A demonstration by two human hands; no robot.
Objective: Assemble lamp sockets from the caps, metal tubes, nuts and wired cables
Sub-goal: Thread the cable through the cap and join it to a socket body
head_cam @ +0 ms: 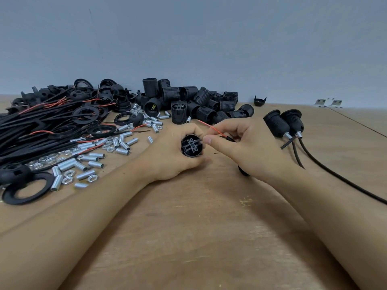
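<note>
Wooden table [209, 227]: tubes [92, 158], cables [31, 130] crowd left.

2 finished sockets [282, 124] with cables, 1 socket body [192, 147] in hand, 1 loose cap [259, 100], 2 metal brackets [327, 102]; tubes, nuts, cables too many to count.

Even, soft overhead light; faint shadows under forearms; wide-angle bending at edges; slight softness throughout.

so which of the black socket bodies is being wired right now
The socket body gripped in the left hand, terminal end facing the camera; the others lie piled by the wall.
</note>
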